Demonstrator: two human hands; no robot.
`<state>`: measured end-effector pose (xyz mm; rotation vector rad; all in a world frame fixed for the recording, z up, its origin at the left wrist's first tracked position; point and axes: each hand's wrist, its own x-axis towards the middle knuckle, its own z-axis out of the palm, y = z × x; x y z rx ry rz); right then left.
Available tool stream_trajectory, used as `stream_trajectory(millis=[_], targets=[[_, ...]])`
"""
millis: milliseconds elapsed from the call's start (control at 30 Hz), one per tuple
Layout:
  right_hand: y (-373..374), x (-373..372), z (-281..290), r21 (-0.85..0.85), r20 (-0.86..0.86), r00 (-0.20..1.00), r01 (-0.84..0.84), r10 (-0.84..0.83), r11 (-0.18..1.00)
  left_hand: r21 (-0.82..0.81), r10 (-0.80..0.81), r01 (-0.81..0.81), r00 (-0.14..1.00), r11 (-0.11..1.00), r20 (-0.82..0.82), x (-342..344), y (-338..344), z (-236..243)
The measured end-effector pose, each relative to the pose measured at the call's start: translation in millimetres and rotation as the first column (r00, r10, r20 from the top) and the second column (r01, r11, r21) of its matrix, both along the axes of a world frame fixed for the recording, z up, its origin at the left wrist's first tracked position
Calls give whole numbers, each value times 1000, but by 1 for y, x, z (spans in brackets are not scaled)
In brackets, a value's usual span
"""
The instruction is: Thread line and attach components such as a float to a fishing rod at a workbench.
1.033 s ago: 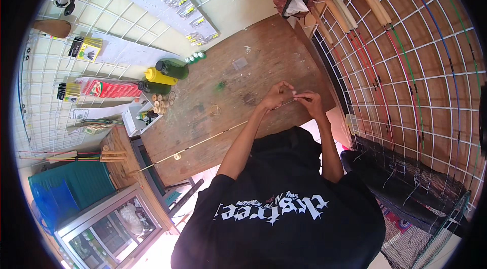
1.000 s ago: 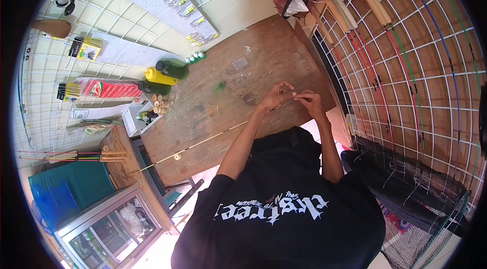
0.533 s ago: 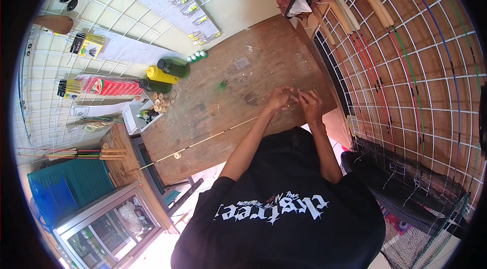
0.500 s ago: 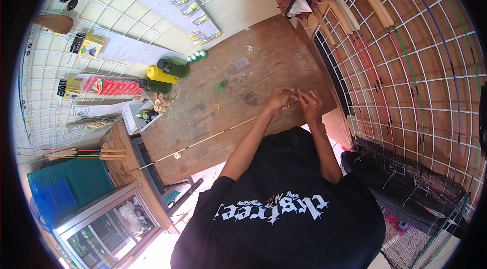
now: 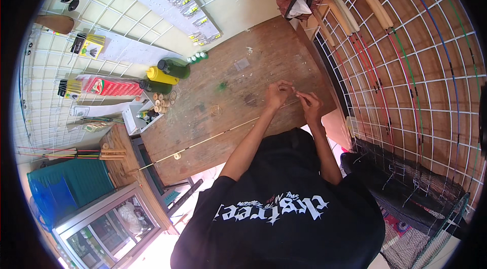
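A thin pale fishing rod [image 5: 203, 139] with dark bands lies slantwise along the front of the wooden table [image 5: 274, 51], its right end passing below my hands. Above that end, my left hand [image 5: 278, 94] is closed, fingertips pinched together. My right hand [image 5: 310, 103] faces it in a pinch of its own, the two sets of fingertips close together. Whatever is between them is too small to make out. A small pale ring-shaped piece [image 5: 177, 156] sits beside the rod farther left. On the tabletop lies a loose coil of thin yellowish line [image 5: 216, 110].
Green bottles [image 5: 175, 68] and a yellow bottle [image 5: 161, 75] line the back left edge, near cork-coloured cylinders [image 5: 160, 102] and a white box [image 5: 136, 119]. Rods [image 5: 378, 84] hang on the right wall grid. A glass-fronted cabinet [image 5: 147, 188] stands at the lower left.
My left hand has shifted slightly up and left, away from the rod's right end. More of that end now shows below my hands. My right hand has barely moved.
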<state>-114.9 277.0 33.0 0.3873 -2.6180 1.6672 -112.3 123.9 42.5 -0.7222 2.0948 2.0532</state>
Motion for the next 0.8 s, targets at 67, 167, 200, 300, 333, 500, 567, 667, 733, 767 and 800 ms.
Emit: stream_trajectory(millis=[67,167,200,300,333,500,567,667,733,767,800], targets=[[0,0,-4,-6,-108,994,7,-7,1000,22,1,-1,1000,1000,11,0,-1,-1],[3,1,-7,92,-209,978,36,-16,995,27,-2,1,999,1000,37,-2,0,3],[4,2,-7,93,-209,978,39,-19,995,9,-2,2,999,1000,51,-3,0,4],[-1,3,-1,67,-128,990,73,-64,995,-225,-173,184,983,957,67,1,-13,-13],[0,1,-3,49,-189,979,85,-75,995,-225,-175,186,982,957,66,1,-15,-14],[1,1,-6,66,-296,953,87,-63,994,16,-151,150,985,989,86,2,-14,-12],[1,3,-3,133,-366,930,70,-16,989,74,-109,102,989,992,100,0,-8,-4],[0,4,0,170,-432,902,98,-16,981,220,-48,14,987,975,151,-1,-3,7],[0,4,0,156,-438,899,110,-31,982,307,-30,-29,982,951,186,-1,-2,9],[0,4,0,142,-442,896,120,-46,983,266,-40,-12,981,964,188,-1,0,7],[0,4,-1,141,-444,895,120,-45,983,225,-50,6,981,974,190,-1,2,6]])
